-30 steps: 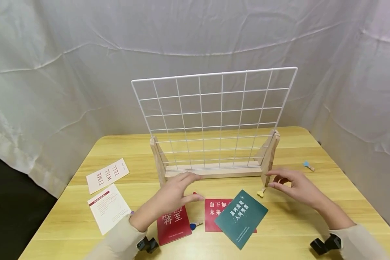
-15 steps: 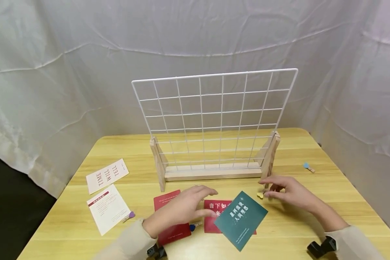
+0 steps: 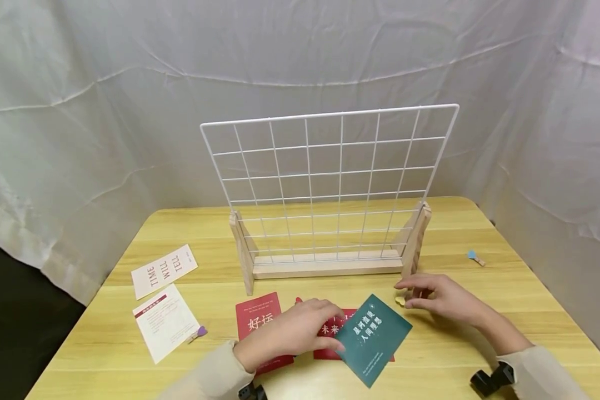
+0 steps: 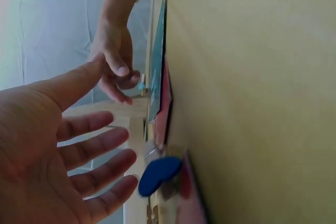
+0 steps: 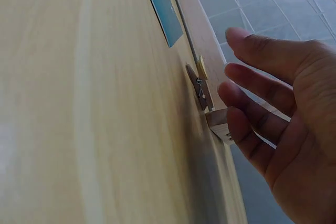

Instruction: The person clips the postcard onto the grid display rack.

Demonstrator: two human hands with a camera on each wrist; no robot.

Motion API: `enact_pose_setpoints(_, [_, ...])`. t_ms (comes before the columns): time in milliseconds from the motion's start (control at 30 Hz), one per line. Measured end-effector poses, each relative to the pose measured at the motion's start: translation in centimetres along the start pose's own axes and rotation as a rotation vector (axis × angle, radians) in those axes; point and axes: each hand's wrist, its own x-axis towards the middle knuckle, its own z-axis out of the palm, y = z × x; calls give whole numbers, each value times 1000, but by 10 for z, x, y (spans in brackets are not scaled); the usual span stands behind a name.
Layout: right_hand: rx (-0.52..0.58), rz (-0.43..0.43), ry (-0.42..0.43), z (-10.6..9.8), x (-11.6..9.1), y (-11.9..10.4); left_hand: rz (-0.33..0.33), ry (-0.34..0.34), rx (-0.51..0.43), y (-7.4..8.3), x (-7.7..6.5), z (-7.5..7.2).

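Note:
My left hand [image 3: 304, 329] hovers over the red cards with its fingers spread, the thumb close to the left corner of a dark green card [image 3: 375, 341]. That green card lies partly on a red card [image 3: 325, 354]; another red card [image 3: 258, 312] is under my left forearm. In the left wrist view a blue heart clip [image 4: 160, 176] sits below the empty fingers. My right hand [image 3: 442, 299] is beside a small yellow-topped wooden clothespin [image 3: 400, 300], thumb and fingers apart around it. The right wrist view shows that clothespin [image 5: 199, 85] on the table, apart from the fingers.
A white wire grid [image 3: 340, 145] stands in a wooden base [image 3: 330, 268] behind the hands. Two pale cards lie at the left, the lower one [image 3: 166, 322] beside a purple heart clip [image 3: 198, 333]. A blue-topped clip [image 3: 476, 258] lies at the far right.
My left hand has moved right, from over the left red card toward the green card. My right hand has come slightly left and down, closer to the yellow clothespin.

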Motion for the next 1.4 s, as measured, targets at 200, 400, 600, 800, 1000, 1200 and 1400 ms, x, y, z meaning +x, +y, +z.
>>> enact_pose_setpoints(200, [-45,3,-12,3,0,5,44,-26,34,3,2,6])
enact_pose_setpoints(400, [-107,34,-30,5,-2,6,54,-3,102,8,6,13])
enact_pose_setpoints(600, [-160,62,-45,7,-3,6,66,56,210,11,9,24])
enact_pose_setpoints(800, [-167,16,-25,10,-1,9,76,73,238,8,9,28])
enact_pose_setpoints(1000, [-124,-49,-4,11,1,12,44,16,141,4,8,22])
enact_pose_setpoints(1200, [-112,-31,-20,10,3,11,21,51,174,9,10,24])
enact_pose_setpoints(1400, [-125,-23,-40,8,5,10,-77,57,218,16,11,27])
